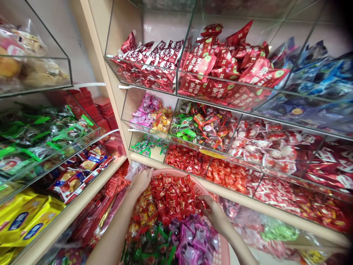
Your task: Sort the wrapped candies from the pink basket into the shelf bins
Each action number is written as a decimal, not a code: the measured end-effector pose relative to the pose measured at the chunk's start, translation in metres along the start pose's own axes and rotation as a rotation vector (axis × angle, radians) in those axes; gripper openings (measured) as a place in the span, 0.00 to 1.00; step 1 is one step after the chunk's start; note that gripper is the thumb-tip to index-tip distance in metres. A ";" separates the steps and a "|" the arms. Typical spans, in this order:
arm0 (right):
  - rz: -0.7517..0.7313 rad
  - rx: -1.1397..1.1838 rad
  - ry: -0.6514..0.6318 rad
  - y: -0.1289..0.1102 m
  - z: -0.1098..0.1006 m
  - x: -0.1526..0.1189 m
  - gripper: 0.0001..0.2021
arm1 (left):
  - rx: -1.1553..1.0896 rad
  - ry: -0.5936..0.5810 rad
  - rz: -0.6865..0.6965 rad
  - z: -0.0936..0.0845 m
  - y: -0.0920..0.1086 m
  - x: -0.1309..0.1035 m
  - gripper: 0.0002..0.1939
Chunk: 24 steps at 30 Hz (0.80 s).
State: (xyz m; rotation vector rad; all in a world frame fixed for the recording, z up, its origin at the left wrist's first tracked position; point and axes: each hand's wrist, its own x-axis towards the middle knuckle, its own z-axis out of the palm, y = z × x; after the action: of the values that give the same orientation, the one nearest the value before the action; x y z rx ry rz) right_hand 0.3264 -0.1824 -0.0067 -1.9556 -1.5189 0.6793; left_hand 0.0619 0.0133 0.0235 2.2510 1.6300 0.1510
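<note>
A pink basket [224, 244] holds red-wrapped candies [173, 195], orange-yellow packets [145, 208], green-and-dark candies [151, 244] and purple packets [193, 239]. My left hand [141, 181] is at the basket's far left rim, its fingers bent over or against the edge beside a clear plastic bag [134, 170]. Along the right side, my right hand [211, 208] reaches in over the rim, fingers curled next to the red candies; whether it grips rim or candy is unclear.
Ahead rises a wooden shelf [275, 206] with clear bins of red, white and blue packets. More bins stand on the left shelf [68, 195], with yellow packs [30, 217] low down. Red bags [93, 217] lie left of the basket, and plastic bags [278, 228] lie under the right shelf.
</note>
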 end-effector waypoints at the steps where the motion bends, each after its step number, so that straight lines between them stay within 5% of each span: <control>1: -0.003 -0.029 0.003 0.002 0.001 0.000 0.25 | -0.001 0.003 0.007 0.000 0.000 0.000 0.31; 16: -0.078 -0.156 0.065 -0.024 -0.017 0.001 0.17 | 0.023 0.008 0.022 0.002 -0.002 0.002 0.32; 24: 0.068 -0.233 0.023 -0.017 -0.019 -0.003 0.08 | 0.026 0.019 0.026 0.004 -0.003 0.002 0.31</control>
State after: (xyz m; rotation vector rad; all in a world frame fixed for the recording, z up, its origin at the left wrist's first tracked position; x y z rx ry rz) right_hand 0.3272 -0.1847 0.0189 -2.1878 -1.5842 0.5249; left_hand 0.0605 0.0149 0.0188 2.2981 1.6215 0.1584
